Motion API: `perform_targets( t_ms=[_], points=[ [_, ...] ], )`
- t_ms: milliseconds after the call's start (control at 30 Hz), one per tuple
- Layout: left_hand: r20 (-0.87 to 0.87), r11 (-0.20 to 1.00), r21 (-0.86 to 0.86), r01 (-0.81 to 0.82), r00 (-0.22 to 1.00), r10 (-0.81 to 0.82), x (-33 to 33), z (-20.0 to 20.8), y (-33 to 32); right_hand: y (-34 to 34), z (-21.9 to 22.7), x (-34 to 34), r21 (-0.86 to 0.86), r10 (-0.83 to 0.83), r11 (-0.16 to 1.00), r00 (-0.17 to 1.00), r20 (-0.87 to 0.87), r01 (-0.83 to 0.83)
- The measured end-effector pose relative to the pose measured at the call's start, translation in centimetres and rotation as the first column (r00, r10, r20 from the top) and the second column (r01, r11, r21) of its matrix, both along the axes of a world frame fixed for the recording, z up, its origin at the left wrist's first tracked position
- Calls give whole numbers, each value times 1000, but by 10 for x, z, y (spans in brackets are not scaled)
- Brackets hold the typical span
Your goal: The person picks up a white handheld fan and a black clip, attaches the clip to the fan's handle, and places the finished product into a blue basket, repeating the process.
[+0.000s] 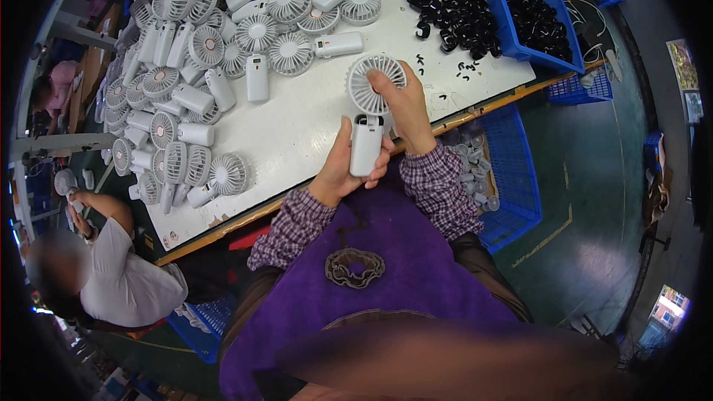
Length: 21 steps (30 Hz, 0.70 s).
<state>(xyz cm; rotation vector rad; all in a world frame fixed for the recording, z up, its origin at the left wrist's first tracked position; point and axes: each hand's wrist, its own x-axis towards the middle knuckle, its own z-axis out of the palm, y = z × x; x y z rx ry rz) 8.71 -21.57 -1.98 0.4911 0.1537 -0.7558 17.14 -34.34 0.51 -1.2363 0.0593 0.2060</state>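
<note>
A white handheld fan (pixel 366 150) is held upright between my two hands, just over the table's near edge. My left hand (pixel 343 165) wraps round its handle, fingertips curling past the right side. The round fan head is gripped by my right hand (pixel 405 104), its thumb laid across the grille. Dark pieces show at the joint between handle and head. To the left, many more white handheld fans (pixel 257 78) lie heaped on the white table (pixel 297 134). Small black curved clips (pixel 460 15) are piled at the far right of the tabletop, with a few loose black bits nearer me.
A blue bin (pixel 512 37) full of black clips stands on the table's right end. Below the edge, a blue basket (pixel 523 178) holds white parts. At the left, another person (pixel 126 275) in a white shirt sits holding a fan. Cables (pixel 594 22) lie beyond the bin.
</note>
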Motion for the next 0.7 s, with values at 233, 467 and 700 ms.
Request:
perform_targets(
  t_ms=[233,467,700],
  points=[
    [-1,905,-420,68,997,-75,-9,-34,17,-15,-36,-23,464,445,793,896,1,-395],
    [-13,956,-288,57,998,-63,-29,13,7,-2,-32,-81,668,350,712,934,-70,-216],
    [225,775,619,-127,974,-19,-59,45,68,-123,-36,-108,670,49,736,995,85,-94]
  ],
)
